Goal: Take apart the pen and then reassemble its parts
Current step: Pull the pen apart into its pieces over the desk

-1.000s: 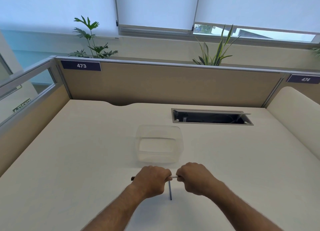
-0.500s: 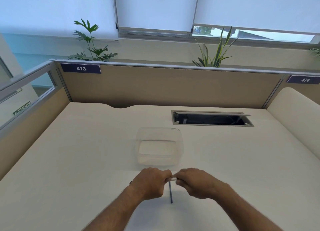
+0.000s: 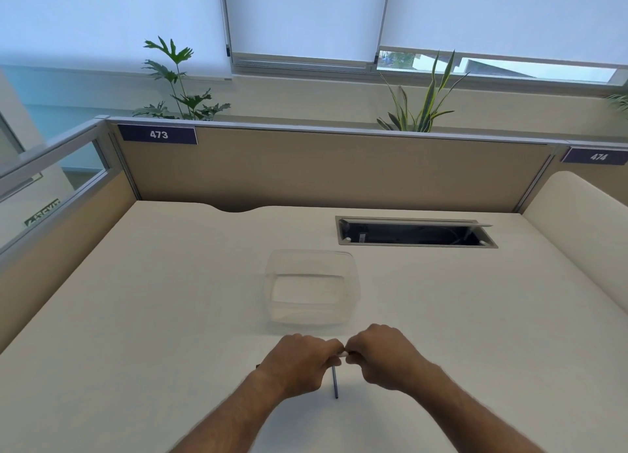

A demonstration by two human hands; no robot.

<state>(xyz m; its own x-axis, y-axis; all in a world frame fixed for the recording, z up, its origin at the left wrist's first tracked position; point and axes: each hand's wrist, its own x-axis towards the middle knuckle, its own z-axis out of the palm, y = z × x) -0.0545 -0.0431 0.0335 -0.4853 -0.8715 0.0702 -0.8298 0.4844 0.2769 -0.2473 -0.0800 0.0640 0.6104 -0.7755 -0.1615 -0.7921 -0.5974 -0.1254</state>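
My left hand [image 3: 300,360] and my right hand [image 3: 384,354] meet knuckle to knuckle over the near middle of the desk, both closed on the pen. Only a short white stretch of the pen barrel [image 3: 344,353] shows between the fingertips, and a dark tip pokes out behind my left wrist. A thin dark refill [image 3: 334,383] lies loose on the desk just below the hands, pointing toward me. Most of the pen is hidden inside the fists.
A clear plastic container [image 3: 312,287] stands just beyond the hands. An open cable slot [image 3: 414,235] is sunk into the desk at the back right. Beige partition panels [image 3: 323,170] wall the back and left; a cream rounded divider [image 3: 584,221] rises on the right.
The two hands have drawn closer together, so less of the white barrel shows between them. The dark end behind my left hand is now almost hidden. The refill has stayed put.
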